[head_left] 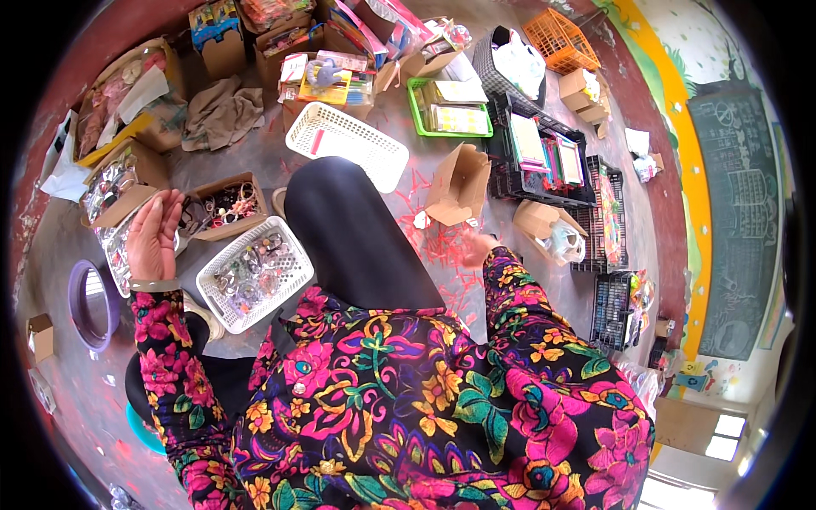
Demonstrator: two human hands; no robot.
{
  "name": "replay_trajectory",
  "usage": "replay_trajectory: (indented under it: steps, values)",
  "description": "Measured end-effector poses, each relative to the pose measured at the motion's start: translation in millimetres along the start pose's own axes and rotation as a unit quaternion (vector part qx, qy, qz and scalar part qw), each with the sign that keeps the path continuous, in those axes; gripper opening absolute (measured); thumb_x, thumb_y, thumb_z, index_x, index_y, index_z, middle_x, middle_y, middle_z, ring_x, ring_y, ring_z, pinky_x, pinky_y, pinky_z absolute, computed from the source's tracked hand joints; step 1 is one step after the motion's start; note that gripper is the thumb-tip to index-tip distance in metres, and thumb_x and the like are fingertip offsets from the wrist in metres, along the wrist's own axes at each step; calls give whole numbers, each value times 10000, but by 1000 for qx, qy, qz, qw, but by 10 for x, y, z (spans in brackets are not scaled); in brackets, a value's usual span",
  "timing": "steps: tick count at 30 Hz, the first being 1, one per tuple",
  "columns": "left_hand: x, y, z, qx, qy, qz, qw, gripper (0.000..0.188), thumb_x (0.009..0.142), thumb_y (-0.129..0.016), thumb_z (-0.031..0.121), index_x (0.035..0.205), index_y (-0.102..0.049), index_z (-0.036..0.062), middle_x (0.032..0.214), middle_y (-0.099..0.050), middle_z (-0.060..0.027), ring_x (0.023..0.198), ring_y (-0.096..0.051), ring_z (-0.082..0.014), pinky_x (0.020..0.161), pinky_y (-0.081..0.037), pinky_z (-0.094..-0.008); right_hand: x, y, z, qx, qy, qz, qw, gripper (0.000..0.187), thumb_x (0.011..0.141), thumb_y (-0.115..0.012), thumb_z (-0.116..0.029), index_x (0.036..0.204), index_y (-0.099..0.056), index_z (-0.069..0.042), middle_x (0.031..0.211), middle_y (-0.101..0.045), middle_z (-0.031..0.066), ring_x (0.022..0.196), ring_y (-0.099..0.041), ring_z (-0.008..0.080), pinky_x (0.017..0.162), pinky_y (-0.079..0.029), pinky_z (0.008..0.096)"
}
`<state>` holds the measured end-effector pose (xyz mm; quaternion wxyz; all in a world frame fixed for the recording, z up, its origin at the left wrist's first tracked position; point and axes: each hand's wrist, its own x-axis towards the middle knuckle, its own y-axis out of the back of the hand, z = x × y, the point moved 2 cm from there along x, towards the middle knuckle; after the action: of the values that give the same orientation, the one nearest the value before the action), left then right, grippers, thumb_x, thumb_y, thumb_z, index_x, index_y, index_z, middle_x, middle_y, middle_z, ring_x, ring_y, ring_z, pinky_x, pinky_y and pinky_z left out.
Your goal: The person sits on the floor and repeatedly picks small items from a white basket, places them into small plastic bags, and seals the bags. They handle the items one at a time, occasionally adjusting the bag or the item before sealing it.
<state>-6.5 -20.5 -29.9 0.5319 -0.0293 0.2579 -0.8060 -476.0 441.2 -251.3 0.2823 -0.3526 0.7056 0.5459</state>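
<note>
Head view. Left hand: grip unclenched, fingers extended toward the floor's far edge; overlaps a flapped cardboard box. Right hand: blurred; grip state cannot be told. Open-topped cardboard carton: on the floor, just beyond right hand; mouth upward, long axis running far-to-near, near end slanting left. White perforated basket: right of left hand, holding small trinkets; long axis slanting, far end rightward.

The left head-worn fisheye camera looks down over the floral shirt at close range, taking in left hand, right hand and floor. Its wide view reaches the chalkboard near the right rim
</note>
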Motion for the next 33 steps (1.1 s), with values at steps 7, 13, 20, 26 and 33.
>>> replay_trajectory:
  steps: [7,13,20,26,33]
  values:
    - [-48,-36,33,4,2,9,1000,224,877,-461,47,1040,-499,-101,1042,-556,-220,980,-567,-270,822,-501,-276,-100,6,-50,30,-16,-6,999,416,762,-585,-287,1139,-485,-141,1016,-571,116,911,-575,238,722,-481,351]
    - [-28,-2,31,5,-7,1,1000,224,875,-468,50,1041,-505,-95,1040,-561,-216,978,-569,-268,825,-499,-277,-88,45,-102,37,-16,-3,999,425,781,-569,-284,1168,-457,-147,1045,-558,124,922,-571,240,721,-482,351]
    - [-54,-4,36,1,-5,-14,1000,223,872,-478,58,1038,-515,-86,1036,-567,-208,976,-572,-259,820,-497,-268,-117,21,-176,48,-17,-9,999,437,802,-551,-280,1202,-426,-155,1079,-542,134,936,-565,242,720,-482,350]
    - [-60,10,59,4,-1,-12,1000,223,872,-480,62,1035,-519,-84,1031,-572,-204,970,-576,-254,811,-500,-263,-139,4,-244,78,-25,-18,996,448,821,-536,-277,1231,-398,-162,1108,-529,143,947,-561,245,718,-483,350]
    - [-53,-8,64,4,1,-11,1000,224,872,-481,63,1036,-519,-84,1028,-574,-202,966,-578,-254,808,-500,-265,-291,36,-460,273,-60,-92,956,461,842,-518,-274,1265,-367,-170,1142,-513,152,961,-556,247,717,-483,350]
